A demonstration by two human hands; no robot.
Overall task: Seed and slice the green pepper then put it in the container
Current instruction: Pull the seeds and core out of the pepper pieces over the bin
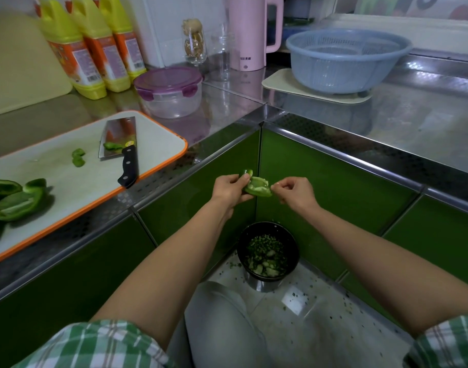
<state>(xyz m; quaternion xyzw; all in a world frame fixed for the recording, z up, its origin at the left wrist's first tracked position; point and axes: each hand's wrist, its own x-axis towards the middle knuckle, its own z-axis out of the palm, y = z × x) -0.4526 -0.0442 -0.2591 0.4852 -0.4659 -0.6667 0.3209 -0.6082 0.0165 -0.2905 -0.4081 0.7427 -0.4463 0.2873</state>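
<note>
My left hand (228, 191) grips the pepper piece (256, 189), thumb curled over it. My right hand (294, 193) pinches its right edge, above a black bin (291, 243). Left, a cleaver (118, 136) and pepper halves (15, 200) lie on the cutting board (68, 181), with the lidded container (171, 94) beyond. The yellow bottles (94, 54) carry labels I cannot read.

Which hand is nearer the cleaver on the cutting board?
Left. The left hand, gripping the pepper piece, is to the right of the cleaver; the right hand pinches the piece's far end, farther right again.
</note>
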